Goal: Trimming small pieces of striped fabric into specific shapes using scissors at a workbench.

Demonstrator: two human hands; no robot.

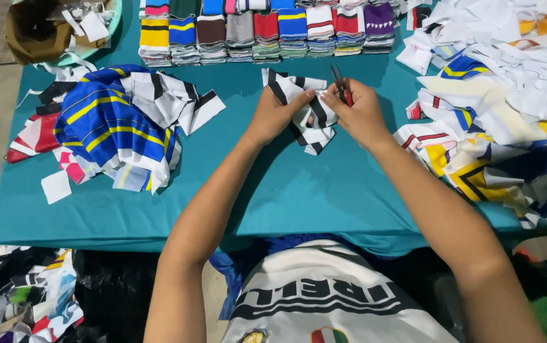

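My left hand (275, 113) pinches a small black-and-white striped fabric piece (304, 113) above the teal table (286, 190). My right hand (359, 114) grips a small pair of dark snips with a red handle (340, 86), its blades pointing up and away, right at the edge of the same fabric piece. Both hands meet near the table's middle, just in front of the stacked pieces.
A row of folded coloured fabric stacks (267, 32) lines the far edge. A blue-yellow and striped fabric heap (114, 124) lies left; a large mixed heap (502, 95) fills the right. A brown bag (38, 28) sits far left. Scraps (26, 292) litter the floor.
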